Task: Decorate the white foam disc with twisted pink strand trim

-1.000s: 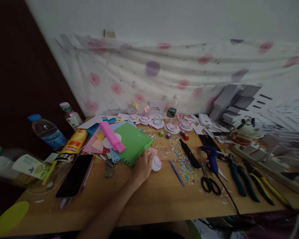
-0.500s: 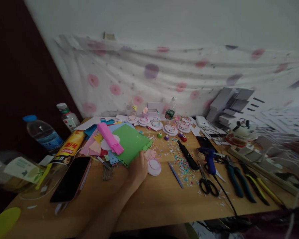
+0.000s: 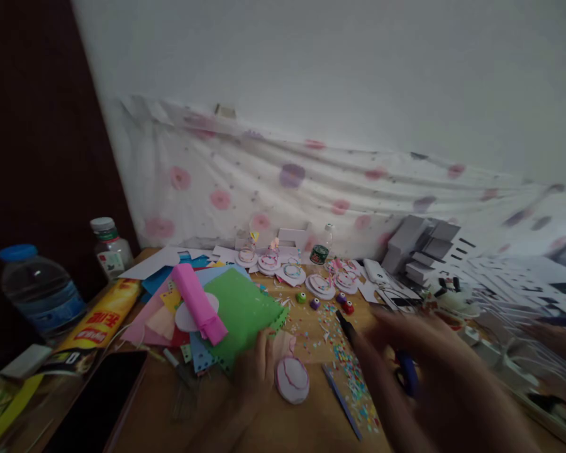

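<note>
My left hand (image 3: 257, 377) lies on the wooden table (image 3: 283, 434), its fingers flat against the near edge of a green foam sheet (image 3: 240, 311). Just right of it sits a white oval disc with a pink outline (image 3: 292, 379). A pink foam roll (image 3: 198, 303) rests across the stacked coloured sheets. My right hand (image 3: 419, 355) comes in from the right, smeared by motion, so its fingers cannot be read. It hovers over a blue glue gun (image 3: 408, 371), which it mostly hides.
At the left stand a water bottle (image 3: 40, 292), a small bottle (image 3: 109, 248), a yellow packet (image 3: 99, 321) and a dark phone (image 3: 99, 406). Finished discs (image 3: 292, 272), small punches (image 3: 323, 302), confetti (image 3: 349, 371) and a blue pen-like tool (image 3: 342, 402) lie mid-table. White boxes (image 3: 422, 248) stand against the flowered cloth.
The view has tilted up and moved closer to the table. My right hand has swept into view from the right over the tools. My left hand stays by the green sheet.
</note>
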{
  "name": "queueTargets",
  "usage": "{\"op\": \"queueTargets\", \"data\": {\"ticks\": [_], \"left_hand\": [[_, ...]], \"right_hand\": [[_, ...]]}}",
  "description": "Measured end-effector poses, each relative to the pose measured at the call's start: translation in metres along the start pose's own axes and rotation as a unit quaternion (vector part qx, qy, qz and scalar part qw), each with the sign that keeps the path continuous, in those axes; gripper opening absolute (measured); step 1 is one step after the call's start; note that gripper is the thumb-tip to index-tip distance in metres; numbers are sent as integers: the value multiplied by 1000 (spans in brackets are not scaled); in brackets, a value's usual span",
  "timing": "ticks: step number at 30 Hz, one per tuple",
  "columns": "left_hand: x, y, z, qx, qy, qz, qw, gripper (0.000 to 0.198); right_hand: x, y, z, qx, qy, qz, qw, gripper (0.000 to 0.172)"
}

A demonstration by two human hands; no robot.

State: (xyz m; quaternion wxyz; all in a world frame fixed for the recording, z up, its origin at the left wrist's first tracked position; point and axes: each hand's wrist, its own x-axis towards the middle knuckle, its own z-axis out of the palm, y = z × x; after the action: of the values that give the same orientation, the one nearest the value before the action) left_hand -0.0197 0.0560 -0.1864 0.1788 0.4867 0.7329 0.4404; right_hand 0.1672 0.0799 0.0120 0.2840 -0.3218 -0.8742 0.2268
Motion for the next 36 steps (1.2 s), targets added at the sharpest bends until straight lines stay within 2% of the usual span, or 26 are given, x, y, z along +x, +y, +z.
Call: {"op": "queueTargets", "data": {"ticks": [2,5,7,9,13,18,22,27,30,33,36], "left_hand": [[5,-2,1,-1,-6,12,1000,43],[11,-5,4,4,-21,28,999,43],[13,-8,6,12,-28,36,999,44],[14,-11,9,20,-33,40,998,44],[15,-16,12,25,-40,49,998,44],[15,-13,12,18,-53,49,997,41],[16,-13,12,2,-47,37,998,40],[16,-15,11,-51,-29,24,998,40],[18,-9,5,-112,-5,16,994,39],[18,8,-8,-192,14,7,981,48],[9,34,-30,-268,23,-8,963,67]], "right_hand": [[67,20,11,-130,11,48,990,40],[145,62,38,-270,-53,124,953,26],[172,90,61,-289,-101,152,940,22],[183,112,82,-301,-141,178,926,30],[189,136,108,-318,-179,210,907,36],[197,146,114,-329,-203,213,897,37],[201,146,102,-315,-223,198,901,37],[195,135,62,-236,-241,179,924,30],[174,116,37,-144,-256,150,944,21],[137,89,24,-26,-268,102,958,14],[87,64,25,85,-277,61,955,23]]}}
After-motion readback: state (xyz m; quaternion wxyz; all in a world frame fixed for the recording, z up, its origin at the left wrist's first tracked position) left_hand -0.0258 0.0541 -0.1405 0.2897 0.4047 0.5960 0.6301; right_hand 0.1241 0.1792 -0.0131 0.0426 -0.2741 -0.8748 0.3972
